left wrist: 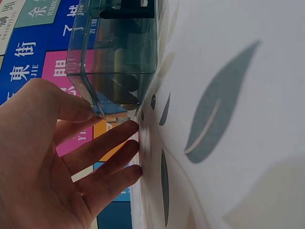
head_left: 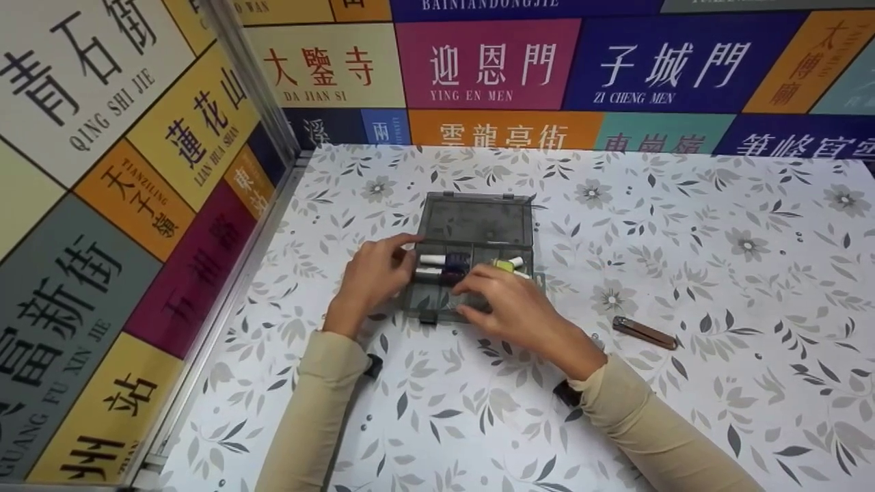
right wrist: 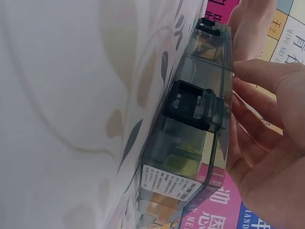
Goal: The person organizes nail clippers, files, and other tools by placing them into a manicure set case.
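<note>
Here, open box [head_left: 473, 244], white-capped items [head_left: 433, 260] inside

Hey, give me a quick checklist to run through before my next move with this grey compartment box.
1. Lid open: ok, it lies back behind the box.
2. Left hand at the box: ok, by its left edge.
3. White-capped bottles inside: ok, two dark ones lie in the back left compartment.
4. Right hand clear of the box: not ok, it is over the front right part.
5. Right hand free of any item: cannot tell.
6. Brown object apart from the box: ok, it lies off to the right.
</note>
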A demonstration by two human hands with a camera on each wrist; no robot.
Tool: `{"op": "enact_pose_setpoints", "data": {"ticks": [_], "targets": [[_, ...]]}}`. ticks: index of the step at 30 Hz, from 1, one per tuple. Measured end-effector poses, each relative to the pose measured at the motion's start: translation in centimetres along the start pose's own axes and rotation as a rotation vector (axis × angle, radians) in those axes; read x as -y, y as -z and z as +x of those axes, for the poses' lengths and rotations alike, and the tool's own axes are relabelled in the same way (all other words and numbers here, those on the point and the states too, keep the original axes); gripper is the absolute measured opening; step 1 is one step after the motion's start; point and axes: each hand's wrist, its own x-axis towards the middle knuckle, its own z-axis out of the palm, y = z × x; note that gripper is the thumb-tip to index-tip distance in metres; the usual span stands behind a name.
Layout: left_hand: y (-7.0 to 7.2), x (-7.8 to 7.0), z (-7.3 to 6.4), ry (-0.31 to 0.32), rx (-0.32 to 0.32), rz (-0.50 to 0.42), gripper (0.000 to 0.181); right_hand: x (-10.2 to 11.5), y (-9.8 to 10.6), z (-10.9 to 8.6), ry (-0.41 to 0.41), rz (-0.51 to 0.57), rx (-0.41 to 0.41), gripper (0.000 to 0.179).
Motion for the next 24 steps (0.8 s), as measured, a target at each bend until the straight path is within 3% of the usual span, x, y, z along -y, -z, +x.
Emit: {"op": "enact_pose_setpoints", "data": {"ticks": [10, 24], "targets": [[0.1, 0.1, -0.1, -0.008, -0.008, -0.002, 0.038, -0.6, 1.2, -0.7, 0.015, 0.019, -0.009, 0.022], [0.0, 0.0, -0.2, -0.022, -0.013, -0.012, 0.038, -4.2, 4.8, -4.1, -0.086, -0.018, -0.033, 0.021]]}}
